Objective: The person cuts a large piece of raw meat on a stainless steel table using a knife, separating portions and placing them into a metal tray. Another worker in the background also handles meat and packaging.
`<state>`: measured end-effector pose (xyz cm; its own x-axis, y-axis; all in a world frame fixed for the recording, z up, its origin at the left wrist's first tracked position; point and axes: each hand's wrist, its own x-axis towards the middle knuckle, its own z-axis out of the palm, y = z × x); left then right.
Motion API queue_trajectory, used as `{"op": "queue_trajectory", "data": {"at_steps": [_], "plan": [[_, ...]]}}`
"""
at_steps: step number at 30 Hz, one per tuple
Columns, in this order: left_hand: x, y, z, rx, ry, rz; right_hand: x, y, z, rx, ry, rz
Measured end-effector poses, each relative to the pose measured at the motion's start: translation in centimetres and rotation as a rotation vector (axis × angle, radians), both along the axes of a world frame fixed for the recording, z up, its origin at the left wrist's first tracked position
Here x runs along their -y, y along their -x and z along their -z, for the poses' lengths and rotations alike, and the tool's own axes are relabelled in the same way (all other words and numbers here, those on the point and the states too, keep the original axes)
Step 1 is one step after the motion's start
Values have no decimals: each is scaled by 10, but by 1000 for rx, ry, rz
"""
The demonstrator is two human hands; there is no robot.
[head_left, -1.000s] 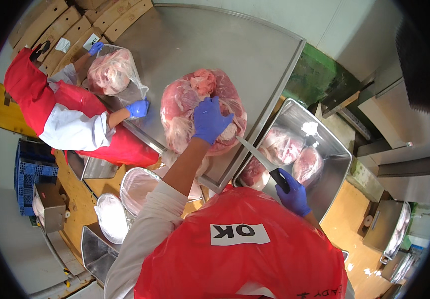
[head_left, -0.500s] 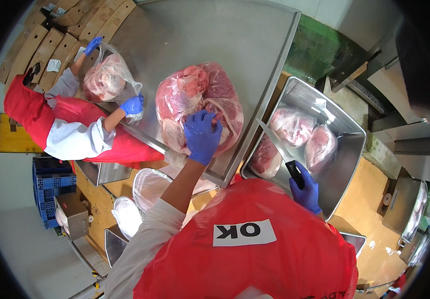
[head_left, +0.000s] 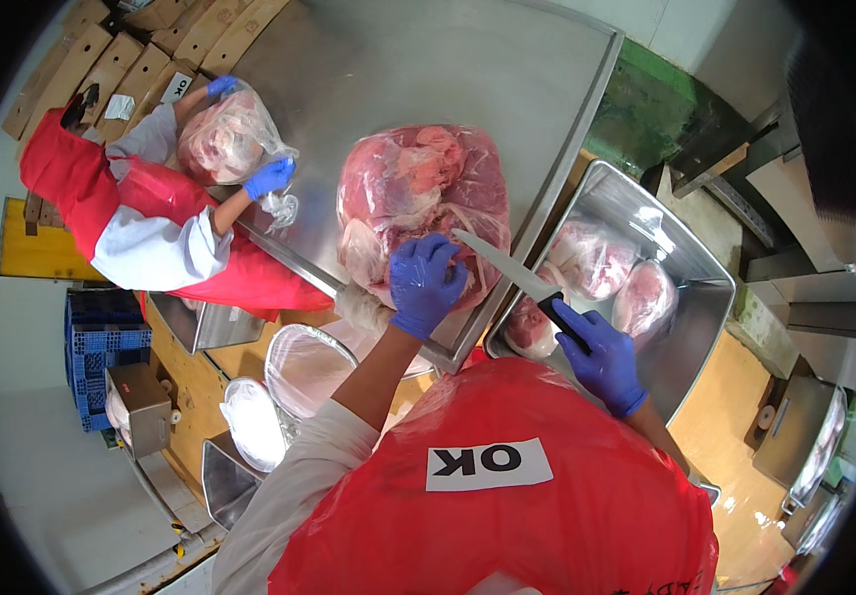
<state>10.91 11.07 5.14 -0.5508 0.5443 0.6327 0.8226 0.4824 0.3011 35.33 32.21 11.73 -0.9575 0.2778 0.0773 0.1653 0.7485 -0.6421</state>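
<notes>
A large piece of raw meat (head_left: 423,178), pink with white fat and wrapped partly in clear plastic, lies on the steel table (head_left: 378,69) before me. My left hand (head_left: 426,283), in a blue glove, has its fingers curled on the meat's near side; whether they pinch meat or film is hidden. My right hand (head_left: 602,362), also gloved in blue, grips the black handle of a knife (head_left: 502,263). Its blade points left and away from me, with the tip over the meat near my left fingers; I cannot tell if it touches.
Right of the table, a steel tub (head_left: 691,327) holds several bagged cuts (head_left: 644,297). At the left, a co-worker in a red apron (head_left: 150,193) handles a bagged meat piece (head_left: 225,134). Cardboard boxes (head_left: 111,74) stand behind. Plastic-lined bins (head_left: 304,367) and blue crates (head_left: 106,347) are lower left.
My right hand has brought the knife left, from above the tub to over the meat. My left hand has shifted slightly toward the meat's near edge. The co-worker's bagged meat is raised.
</notes>
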Motion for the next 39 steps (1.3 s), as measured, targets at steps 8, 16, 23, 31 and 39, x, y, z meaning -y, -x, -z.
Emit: {"op": "queue_trajectory", "data": {"at_steps": [8, 16, 23, 31, 39], "plan": [[12, -11, -1, 77, -41, -33, 14, 34, -93, 154, -506, -199], [18, -6, 4, 111, -71, 66, 23, 87, -139, 155, -763, -309], [30, 10, 2, 124, -75, 103, 32, 158, -168, 274, -752, -442], [30, 23, 2, 131, -95, 126, 0, 108, -70, 193, -468, -296], [26, 25, 1, 106, -30, 111, 21, 66, 120, -140, 270, -82]]}}
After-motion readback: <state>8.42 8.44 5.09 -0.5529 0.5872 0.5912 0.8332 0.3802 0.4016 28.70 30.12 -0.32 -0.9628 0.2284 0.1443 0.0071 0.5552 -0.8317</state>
